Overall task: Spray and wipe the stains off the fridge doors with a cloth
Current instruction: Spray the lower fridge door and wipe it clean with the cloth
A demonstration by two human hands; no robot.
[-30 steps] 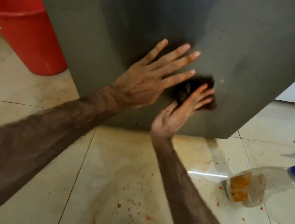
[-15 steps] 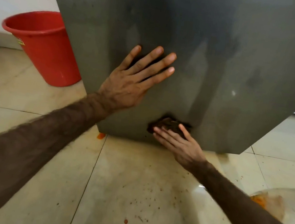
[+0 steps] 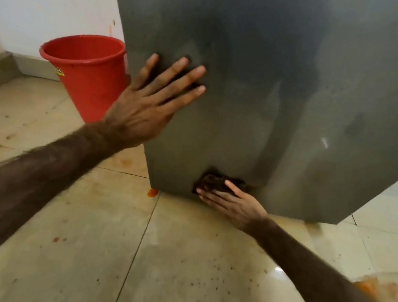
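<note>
The right hand [image 3: 231,202] presses a dark brown crumpled cloth [image 3: 216,182] flat against the grey brushed-metal fridge door [image 3: 276,85], its fingers straight and laid over the cloth, not curled round it. The cloth now sits at the very bottom edge of the door, just above the floor; a second ago it was higher up the panel, beside the other hand, so the wipe has swept downward and reached the lower rim. The left hand [image 3: 153,102] is spread flat with straight fingers on the door, up and to the left of the cloth, holding nothing and apparently bracing the panel, much as it did before. The door surface above the cloth shows dull streaks and a small pale fleck to the right, but no clear orange marks, so this strip looks close to finished, though the blur leaves that uncertain. To the left of the door stands a red plastic bucket [image 3: 87,69], and beneath the door the beige tiled floor [image 3: 97,238] carries orange-red splatters, one bright spot [image 3: 152,192] right by the door's lower left corner.
</note>
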